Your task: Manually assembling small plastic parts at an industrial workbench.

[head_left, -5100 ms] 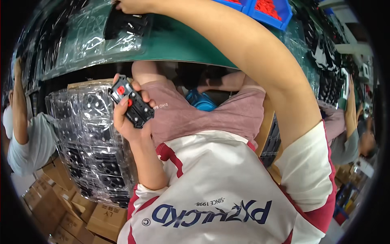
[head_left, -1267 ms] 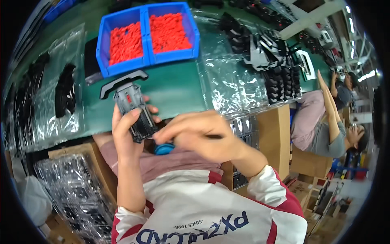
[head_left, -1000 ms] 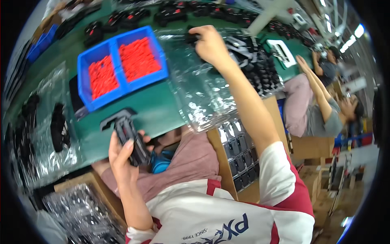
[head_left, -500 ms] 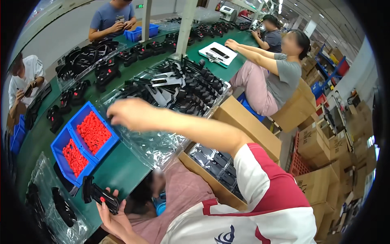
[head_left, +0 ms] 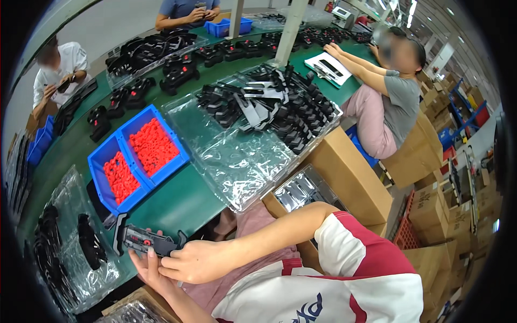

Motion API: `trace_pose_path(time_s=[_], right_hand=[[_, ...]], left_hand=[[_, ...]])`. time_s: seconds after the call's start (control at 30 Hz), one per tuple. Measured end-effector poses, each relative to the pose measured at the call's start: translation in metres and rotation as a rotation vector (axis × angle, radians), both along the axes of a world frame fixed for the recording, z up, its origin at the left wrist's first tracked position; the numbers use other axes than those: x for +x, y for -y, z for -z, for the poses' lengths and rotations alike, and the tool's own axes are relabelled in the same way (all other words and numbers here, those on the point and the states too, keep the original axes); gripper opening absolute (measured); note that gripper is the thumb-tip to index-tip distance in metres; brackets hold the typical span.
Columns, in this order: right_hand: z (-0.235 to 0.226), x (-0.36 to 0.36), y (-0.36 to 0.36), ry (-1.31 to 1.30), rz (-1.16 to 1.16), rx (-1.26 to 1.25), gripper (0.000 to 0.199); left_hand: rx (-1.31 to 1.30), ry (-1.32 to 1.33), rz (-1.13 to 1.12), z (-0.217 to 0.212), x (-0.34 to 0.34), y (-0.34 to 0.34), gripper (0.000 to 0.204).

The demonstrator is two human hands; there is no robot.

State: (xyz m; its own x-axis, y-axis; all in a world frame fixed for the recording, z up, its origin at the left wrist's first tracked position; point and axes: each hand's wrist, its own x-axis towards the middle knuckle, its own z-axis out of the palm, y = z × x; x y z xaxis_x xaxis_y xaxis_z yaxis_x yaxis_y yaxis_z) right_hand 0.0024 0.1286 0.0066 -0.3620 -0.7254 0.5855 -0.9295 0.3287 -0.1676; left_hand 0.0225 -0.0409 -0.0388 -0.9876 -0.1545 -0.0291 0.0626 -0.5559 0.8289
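The black plastic assembly (head_left: 148,241) is off toward eight o'clock in the view, raised in both hands near the table edge. Biggest by far is the green table (head_left: 177,199), sweeping from eight o'clock up past twelve. The person's white shirt (head_left: 388,288) with dark red trim fills five o'clock; its dark blue stylised lettering (head_left: 309,311) runs out at the lower edge. An open carton (head_left: 347,172) lies toward three o'clock, and a farther carton (head_left: 428,210), between three and four, bears dark printed characters (too small to read with any confidence). Clear plastic wrap (head_left: 226,175) spreads over the table around the centre, with a heap of black and grey parts (head_left: 269,102) at twelve. A blue two-part bin (head_left: 144,180) sits at nine o'clock. Down at eight, the right hand (head_left: 199,261) is curled, its bent fingers closed on the assembly's right end; the left hand (head_left: 153,266) grips the assembly from underneath, thumb against its near side. Red pieces (head_left: 153,145) fill both bin compartments, and one small red round piece (head_left: 147,242) shows on the assembly's upper face.
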Motion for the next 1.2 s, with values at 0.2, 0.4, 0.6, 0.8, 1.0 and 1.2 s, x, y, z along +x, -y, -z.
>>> trace_pose_path(time_s=[0.2,0.4,0.6,0.8,1.0,1.2], right_hand=[[-0.007,0.006,0.003,0.048,-0.054,0.031,0.033],[-0.016,0.006,0.000,0.078,-0.051,0.182,0.031],[-0.013,-0.003,-0.014,0.395,0.037,-0.062,0.030],[0.004,-0.001,-0.024,0.545,0.031,-0.157,0.029],[0.011,0.004,-0.031,0.557,0.001,-0.239,0.029],[0.012,0.017,-0.040,0.427,0.011,-0.259,0.027]], left_hand=[[-0.006,0.043,-0.009,-0.022,0.012,-0.010,0.073],[0.027,0.134,0.062,-0.005,-0.003,-0.016,0.077],[0.020,0.129,-0.003,-0.002,-0.003,-0.003,0.068],[0.084,0.009,0.077,0.004,-0.004,-0.001,0.066],[-0.002,0.001,0.120,0.000,-0.003,-0.005,0.062],[-0.084,0.100,0.038,-0.007,0.007,-0.016,0.041]])
